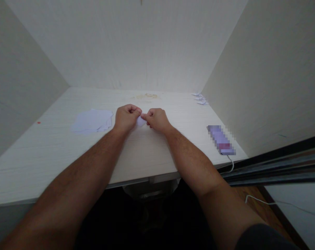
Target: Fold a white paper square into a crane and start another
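A small piece of white paper (141, 121) is pinched between my two hands, just above the middle of the white desk. My left hand (126, 117) grips its left side with thumb and fingertips together. On the other side, my right hand (158, 119) holds it between thumb and curled fingers. Most of the paper's upper part is hidden behind the fingers, so its folds cannot be made out. To the left of my left hand lies a loose stack of white paper sheets (92, 120), edges uneven.
Several small folded paper pieces (200, 99) lie by the right wall at the back. A phone (220, 139), its screen blurred out, rests at the right with a white cable (232, 164) running over the desk edge. Walls enclose the desk (144, 152) on three sides.
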The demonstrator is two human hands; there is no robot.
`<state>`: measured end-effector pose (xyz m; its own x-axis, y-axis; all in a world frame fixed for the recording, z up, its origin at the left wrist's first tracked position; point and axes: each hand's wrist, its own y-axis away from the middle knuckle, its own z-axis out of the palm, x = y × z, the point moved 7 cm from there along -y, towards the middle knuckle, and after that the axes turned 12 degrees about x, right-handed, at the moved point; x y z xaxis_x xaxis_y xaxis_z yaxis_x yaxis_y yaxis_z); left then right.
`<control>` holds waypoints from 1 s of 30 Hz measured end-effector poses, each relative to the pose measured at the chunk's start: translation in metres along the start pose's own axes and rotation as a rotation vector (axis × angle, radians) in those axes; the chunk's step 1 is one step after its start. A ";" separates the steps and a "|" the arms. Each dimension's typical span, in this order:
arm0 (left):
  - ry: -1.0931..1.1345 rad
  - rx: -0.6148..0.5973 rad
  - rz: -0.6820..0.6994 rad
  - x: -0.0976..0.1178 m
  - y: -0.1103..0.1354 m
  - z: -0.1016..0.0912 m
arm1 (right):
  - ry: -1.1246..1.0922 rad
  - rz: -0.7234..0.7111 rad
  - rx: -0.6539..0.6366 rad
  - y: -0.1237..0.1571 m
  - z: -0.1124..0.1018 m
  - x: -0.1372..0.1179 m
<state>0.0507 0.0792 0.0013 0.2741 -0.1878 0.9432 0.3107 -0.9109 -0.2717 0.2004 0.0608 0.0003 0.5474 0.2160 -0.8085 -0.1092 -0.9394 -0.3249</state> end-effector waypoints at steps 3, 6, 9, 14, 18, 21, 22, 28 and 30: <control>0.021 0.003 -0.019 -0.002 -0.001 -0.001 | 0.006 0.002 0.016 0.000 -0.002 0.000; 0.052 0.002 -0.032 -0.002 -0.001 -0.001 | 0.028 -0.023 0.028 -0.001 -0.005 -0.002; 0.117 -0.020 -0.101 -0.001 0.000 0.000 | 0.052 -0.031 0.043 -0.002 -0.007 -0.002; 0.392 -0.183 -0.343 -0.005 0.003 0.008 | -0.078 0.058 0.002 -0.003 -0.006 0.003; 0.544 -0.337 -0.449 -0.003 0.008 0.014 | -0.319 0.168 -0.025 -0.002 -0.006 0.006; 0.589 -0.407 -0.492 0.000 0.013 0.015 | -0.432 0.193 -0.018 -0.002 -0.008 0.007; 0.593 -0.418 -0.499 0.001 0.014 0.016 | -0.458 0.201 -0.020 -0.002 -0.008 0.007; 0.648 -0.502 -0.490 0.002 0.017 0.019 | -0.588 0.218 -0.052 -0.002 -0.003 0.009; 0.676 -0.525 -0.482 0.002 0.017 0.019 | -0.641 0.213 -0.069 -0.003 -0.002 0.008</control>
<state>0.0742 0.0700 -0.0052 -0.4056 0.2251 0.8859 -0.2360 -0.9621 0.1365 0.2069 0.0645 -0.0045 -0.0826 0.1198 -0.9894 -0.0951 -0.9892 -0.1119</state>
